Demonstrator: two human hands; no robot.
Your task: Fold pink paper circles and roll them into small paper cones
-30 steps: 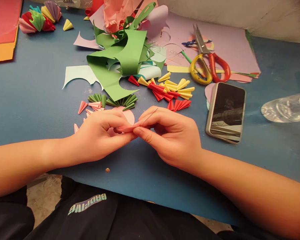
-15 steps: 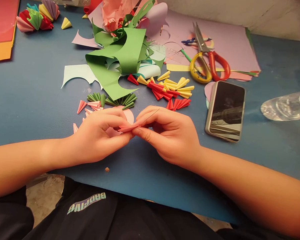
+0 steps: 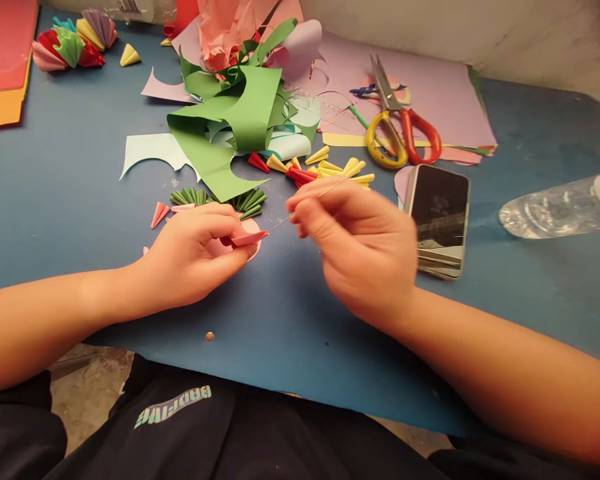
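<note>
My left hand (image 3: 193, 250) pinches a small pink paper piece (image 3: 250, 238), folded or rolled to a narrow end, between thumb and fingers. My right hand (image 3: 365, 243), a little to the right and slightly blurred, grips a thin needle-like rod (image 3: 280, 223). The rod's lower end reaches the tip of the pink paper; its other end sticks out above my right fingers. Beneath my left hand lies a pale pink paper disc (image 3: 253, 248), partly hidden. Just beyond are green paper cones (image 3: 250, 202), a pink cone (image 3: 160, 215), and red and yellow cones (image 3: 325, 153).
Green paper offcuts (image 3: 220, 140) lie behind my hands. Scissors (image 3: 393, 107) rest on lilac sheets (image 3: 430, 87). A phone (image 3: 440, 213) and clear plastic bottle (image 3: 550, 210) lie to the right. Pleated coloured paper pieces (image 3: 75, 43) sit at the far left, near red and orange sheets (image 3: 3, 107).
My right hand has drawn away to the right and up from my left hand with the thin rod. My left hand still holds the pink paper, slightly higher. The view has shifted a little.
</note>
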